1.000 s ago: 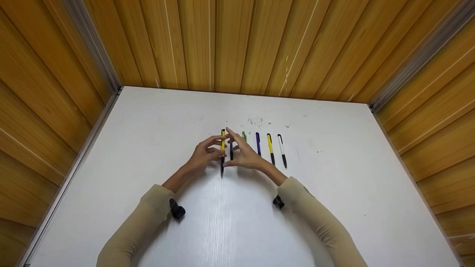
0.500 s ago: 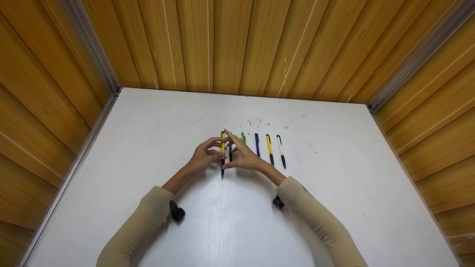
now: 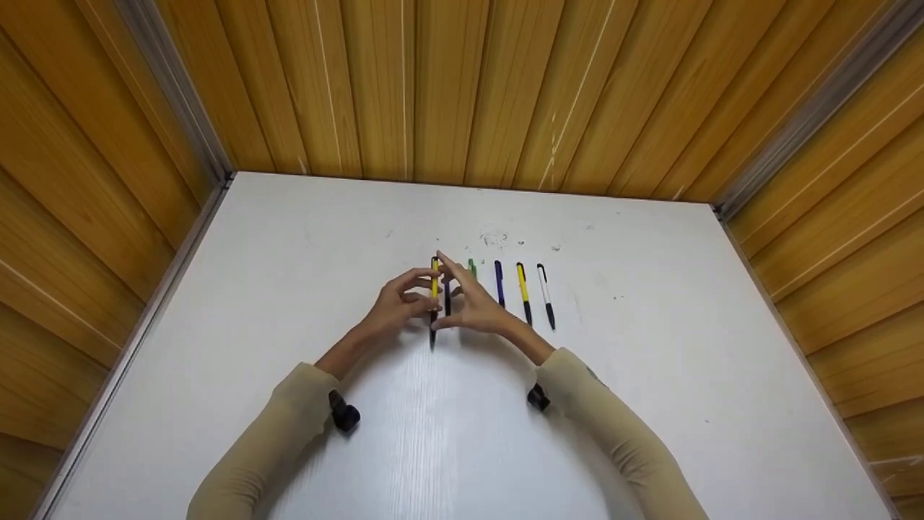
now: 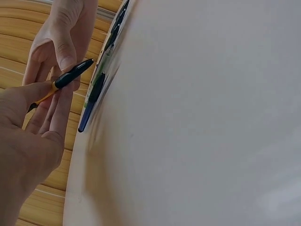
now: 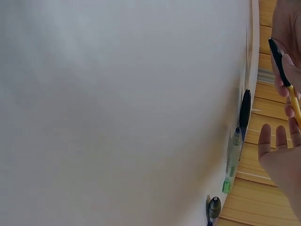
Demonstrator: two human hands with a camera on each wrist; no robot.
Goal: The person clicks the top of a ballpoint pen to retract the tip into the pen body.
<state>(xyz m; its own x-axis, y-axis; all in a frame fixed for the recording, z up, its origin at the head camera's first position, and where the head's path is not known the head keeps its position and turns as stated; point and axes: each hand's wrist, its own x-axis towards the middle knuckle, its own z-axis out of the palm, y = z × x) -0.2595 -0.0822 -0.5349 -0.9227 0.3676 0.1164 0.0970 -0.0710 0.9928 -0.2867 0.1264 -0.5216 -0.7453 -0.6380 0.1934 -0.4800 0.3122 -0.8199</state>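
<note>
Head view: the left hand (image 3: pixel 397 302) pinches a yellow-and-black ballpoint pen (image 3: pixel 434 287) above the white table (image 3: pixel 303 224), left of the other pens (image 3: pixel 523 282).
Barely anything has shifted over the last second; the right hand (image 3: pixel 478 305) cups loosely beside it, contact unclear, so handling seems paused.

Diffuse, fairly bright light is cast across the white, smooth, rectangular tabletop (image 3: pixel 722 361) in the head view; a pale streak of glare is reflected from its near centre. Soft shadows are thrown onto it beside the beige fabric sleeves (image 3: pixel 245 440). The amber wood-grain slatted panels (image 3: pixel 447 87) behind it are rendered darker. In both wrist views, the tabletop is dulled to grey, its edge is bowed by lens distortion, and brownish shadows are spread near the multicoloured plastic pens (image 4: pixel 92 101).
</note>
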